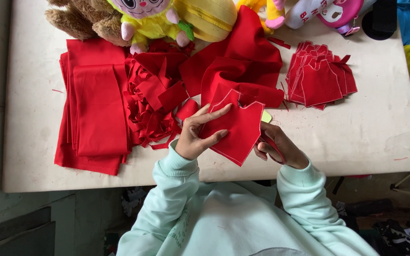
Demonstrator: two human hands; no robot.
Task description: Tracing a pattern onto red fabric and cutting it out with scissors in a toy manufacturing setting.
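Midway, seemingly: left hand (193, 137) clamped on red cut piece (236, 130) above surface (357, 128), right hand (276, 148) closed at its edge, finished stack (320, 76) right, uncut fabric (98, 109) left.

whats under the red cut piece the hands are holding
Under the red cut piece a sliver of yellow-green shows at its right edge, over bare table. The rest is covered. The left hand and right hand hold it.
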